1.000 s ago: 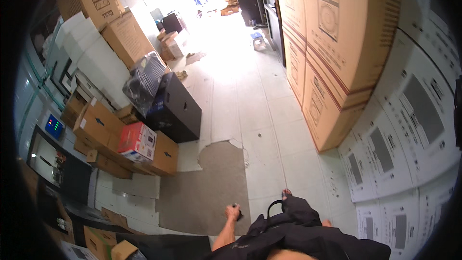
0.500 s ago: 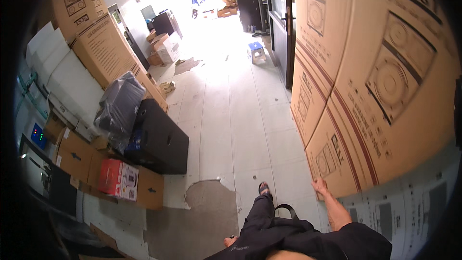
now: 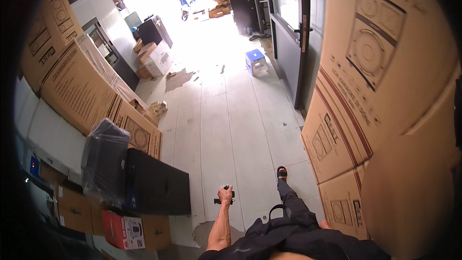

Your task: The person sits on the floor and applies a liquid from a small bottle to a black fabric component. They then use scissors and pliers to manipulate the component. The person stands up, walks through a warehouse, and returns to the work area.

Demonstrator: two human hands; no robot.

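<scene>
The left hand is closed in a fist around a short dark tool — its ends stick out on both sides of the fingers — held low over the tiled floor, near a black cabinet lying flat. The right hand is out of sight; its fingers cannot be judged. Tall cardboard boxes wall the right side — a blue stool stands farther off.

Beside the left grip, closed on a small matt black tool, pale smooth floor tiles shine glossily. Left of it, crinkled clear plastic wraps a black box; right stand matt brown cardboard cartons.
</scene>
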